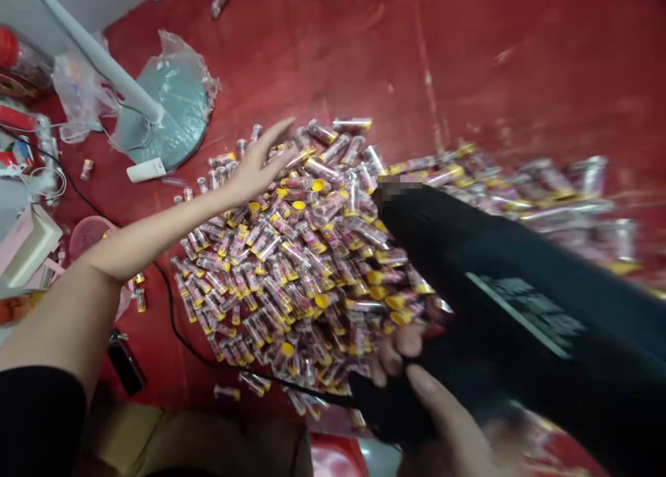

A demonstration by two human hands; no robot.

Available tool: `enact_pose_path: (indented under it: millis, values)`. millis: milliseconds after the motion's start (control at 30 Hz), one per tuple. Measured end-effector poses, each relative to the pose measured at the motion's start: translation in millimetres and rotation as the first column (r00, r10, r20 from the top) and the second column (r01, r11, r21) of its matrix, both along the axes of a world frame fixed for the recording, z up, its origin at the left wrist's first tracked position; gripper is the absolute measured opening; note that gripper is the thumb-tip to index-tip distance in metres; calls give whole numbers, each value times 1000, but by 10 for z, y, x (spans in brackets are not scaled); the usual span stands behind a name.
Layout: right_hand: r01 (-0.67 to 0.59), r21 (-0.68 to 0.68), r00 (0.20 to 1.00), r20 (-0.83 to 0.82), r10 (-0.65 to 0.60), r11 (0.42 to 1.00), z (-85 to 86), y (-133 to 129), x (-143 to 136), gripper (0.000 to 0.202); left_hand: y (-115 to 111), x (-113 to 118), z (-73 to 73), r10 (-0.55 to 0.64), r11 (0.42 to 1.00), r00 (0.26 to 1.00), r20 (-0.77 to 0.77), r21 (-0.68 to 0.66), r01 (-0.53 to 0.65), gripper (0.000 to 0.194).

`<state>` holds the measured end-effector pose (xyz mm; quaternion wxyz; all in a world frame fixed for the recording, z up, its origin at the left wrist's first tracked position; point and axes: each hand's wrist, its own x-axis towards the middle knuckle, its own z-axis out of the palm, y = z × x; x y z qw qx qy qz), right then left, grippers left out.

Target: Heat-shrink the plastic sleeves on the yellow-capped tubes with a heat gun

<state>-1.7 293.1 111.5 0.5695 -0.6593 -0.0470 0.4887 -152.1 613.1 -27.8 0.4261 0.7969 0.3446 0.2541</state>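
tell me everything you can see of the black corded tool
The black corded tool has a long, smooth, plastic-looking body with pale, blurred lettering and a stripe. The right hand grips its handle, where a black cord runs in. It slants toward upper left over the tubes; its tapered tip is blurred out, so contact is unclear.

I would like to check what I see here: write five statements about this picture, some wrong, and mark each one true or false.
1. The left hand is over the pile of small tubes. True.
2. The right hand grips a black tool. True.
3. The floor around the tubes is blue. False: the floor is red.
4. In the picture, a pink basket is right of the pile. False: the pink basket is left of it.
5. The white pole has a square base. False: its base is round.
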Motion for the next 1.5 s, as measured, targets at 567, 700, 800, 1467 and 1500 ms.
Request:
enact_pose_path:
  millis: [567, 700, 800, 1467, 1500]
  values:
    - [-91, 151, 983, 173, 64, 984, 81, 439, -304, 38, -3026, -2228, 109, 441, 883, 766, -468, 71, -464, 54]
    - [-203, 158, 967, 185, 173, 966, 50, 714, -434, 40, -2941, -2329, -159, 479, 862, 714, -511, 119, -493, 59]
    - [-300, 125, 937, 227, 267, 946, -25, 964, -581, 43, -2823, -2410, -313, 467, 869, 714, -521, 121, -480, 61]
    - [-396, 101, 911, 171, 376, 913, -94, 728, -914, 37, -1523, -2869, -665, 659, 731, 618, -429, 174, -659, 67]
    - [-400, 99, 904, 209, 374, 911, -122, 795, -943, 37, -1476, -2874, -682, 673, 716, 605, -425, 168, -678, 68]
